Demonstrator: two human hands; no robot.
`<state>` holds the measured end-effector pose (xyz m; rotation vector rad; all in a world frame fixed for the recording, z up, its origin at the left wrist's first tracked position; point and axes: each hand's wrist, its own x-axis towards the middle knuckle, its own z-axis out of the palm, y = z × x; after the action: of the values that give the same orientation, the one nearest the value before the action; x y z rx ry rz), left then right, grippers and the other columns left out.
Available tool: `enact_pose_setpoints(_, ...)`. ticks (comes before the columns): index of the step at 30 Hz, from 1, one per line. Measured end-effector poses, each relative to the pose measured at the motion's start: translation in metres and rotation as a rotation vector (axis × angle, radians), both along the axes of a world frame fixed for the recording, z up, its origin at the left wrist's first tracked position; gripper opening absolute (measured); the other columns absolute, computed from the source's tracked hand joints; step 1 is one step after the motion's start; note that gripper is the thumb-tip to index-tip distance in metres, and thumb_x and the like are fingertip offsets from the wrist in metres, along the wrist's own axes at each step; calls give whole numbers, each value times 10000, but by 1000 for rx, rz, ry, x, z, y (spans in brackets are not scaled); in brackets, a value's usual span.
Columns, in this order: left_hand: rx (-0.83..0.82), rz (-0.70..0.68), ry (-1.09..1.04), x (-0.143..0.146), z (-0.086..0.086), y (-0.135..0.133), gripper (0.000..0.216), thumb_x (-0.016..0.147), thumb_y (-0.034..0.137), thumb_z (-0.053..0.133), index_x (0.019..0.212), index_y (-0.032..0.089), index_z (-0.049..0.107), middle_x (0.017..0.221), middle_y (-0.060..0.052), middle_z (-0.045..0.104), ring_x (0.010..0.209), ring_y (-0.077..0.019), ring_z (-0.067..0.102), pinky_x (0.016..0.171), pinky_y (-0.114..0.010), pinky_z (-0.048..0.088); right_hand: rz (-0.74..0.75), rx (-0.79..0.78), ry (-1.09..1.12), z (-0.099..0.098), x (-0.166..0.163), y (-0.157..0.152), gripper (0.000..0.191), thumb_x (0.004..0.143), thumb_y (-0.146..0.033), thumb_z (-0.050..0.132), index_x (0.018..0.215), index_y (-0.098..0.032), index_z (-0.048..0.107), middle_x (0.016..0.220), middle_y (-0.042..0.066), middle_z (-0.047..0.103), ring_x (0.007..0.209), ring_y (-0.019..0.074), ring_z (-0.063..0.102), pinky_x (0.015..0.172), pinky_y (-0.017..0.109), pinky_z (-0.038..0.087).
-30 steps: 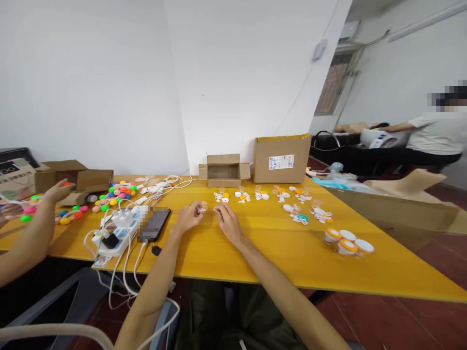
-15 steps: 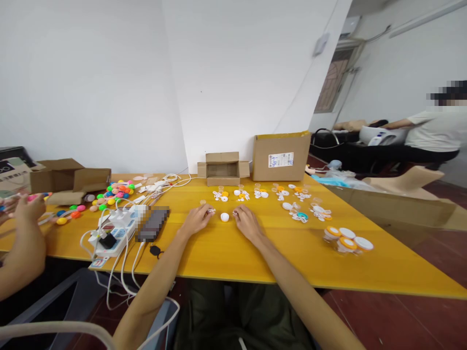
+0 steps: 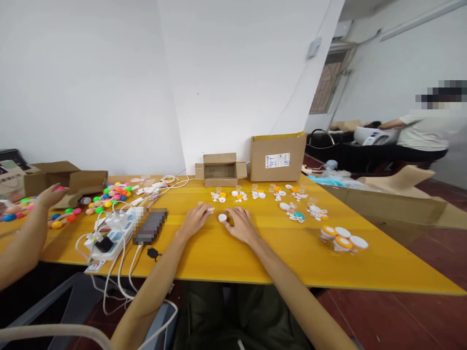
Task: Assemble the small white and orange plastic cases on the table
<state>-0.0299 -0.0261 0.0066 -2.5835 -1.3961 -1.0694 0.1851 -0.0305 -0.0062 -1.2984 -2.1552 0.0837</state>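
Note:
My left hand [image 3: 196,218] is closed in a pinch on a small white piece with dark spots [image 3: 210,209]. Just right of it, a white round cap [image 3: 222,218] sits on the yellow table. My right hand [image 3: 241,224] is at the right side of this cap, its thumb at the near edge and its fingers curled at the far edge, seemingly gripping it. Behind my hands stands a row of small groups, each with a clear cup, white discs and spotted pieces [image 3: 218,197]. More such parts lie to the right, one group with a teal ring [image 3: 299,216].
Lidded clear jars [image 3: 343,238] stand at right. An open carton [image 3: 220,170] and a taller box [image 3: 277,158] are against the wall. On the left are a power strip [image 3: 116,236], cables, a phone [image 3: 150,227], colourful balls [image 3: 116,192] and another person's arm [image 3: 27,243].
My right hand has moved in to the white cap, and its fingers have reached round it. My left hand keeps its pinch. The other person's hand at left has risen and opened.

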Motion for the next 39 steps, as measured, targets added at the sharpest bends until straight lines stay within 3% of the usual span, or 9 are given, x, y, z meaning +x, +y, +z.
enact_pose_setpoints(10, 7, 6, -21, 5, -4, 2, 238, 1003, 320, 473, 1184, 253, 612, 1005, -38, 706, 874, -181, 675, 824, -297, 539, 59, -29, -55, -2, -14, 4, 313, 867, -221, 603, 1180, -242, 607, 1188, 86, 691, 1128, 254, 564, 950, 390, 355)
enact_pose_setpoints(16, -11, 22, -32, 7, 0, 0, 207, 996, 317, 486, 1143, 261, 621, 995, -28, 692, 898, -174, 656, 847, -291, 528, 71, -78, -83, 6, -38, 3, 198, 855, -204, 619, 1053, -215, 613, 1090, 87, 701, 1075, 249, 586, 917, 359, 376)
enact_pose_setpoints(20, 20, -8, -57, 7, 2, -1, 192, 997, 306, 481, 1117, 253, 621, 1005, -34, 689, 912, -177, 652, 837, -286, 521, 55, -71, -42, 5, -45, 5, 230, 840, -243, 640, 1065, -217, 605, 1083, 92, 695, 1064, 260, 583, 902, 365, 392)
enact_pose_setpoints(26, -6, -12, -31, 7, 1, 0, 209, 997, 295, 478, 1150, 258, 616, 996, -30, 681, 877, -175, 644, 819, -286, 517, 19, 85, 60, -2, -16, 10, 368, 834, -209, 588, 1202, -219, 589, 1246, 118, 643, 1192, 284, 519, 963, 405, 392)
enact_pose_setpoints(32, -4, -13, -25, 7, -1, 0, 207, 1002, 296, 471, 1145, 252, 614, 992, -31, 676, 870, -173, 643, 809, -281, 510, -151, 6, 19, -7, 11, 16, 218, 869, -212, 564, 1066, -222, 656, 1187, 111, 655, 1130, 284, 539, 902, 385, 423)
enact_pose_setpoints(39, 13, -15, -12, 8, -3, 1, 190, 996, 301, 490, 1121, 256, 626, 969, -24, 673, 865, -172, 636, 808, -277, 508, -98, -3, -16, -9, 8, 17, 81, 883, -189, 611, 871, -223, 683, 1021, 87, 678, 1018, 240, 580, 854, 333, 445)
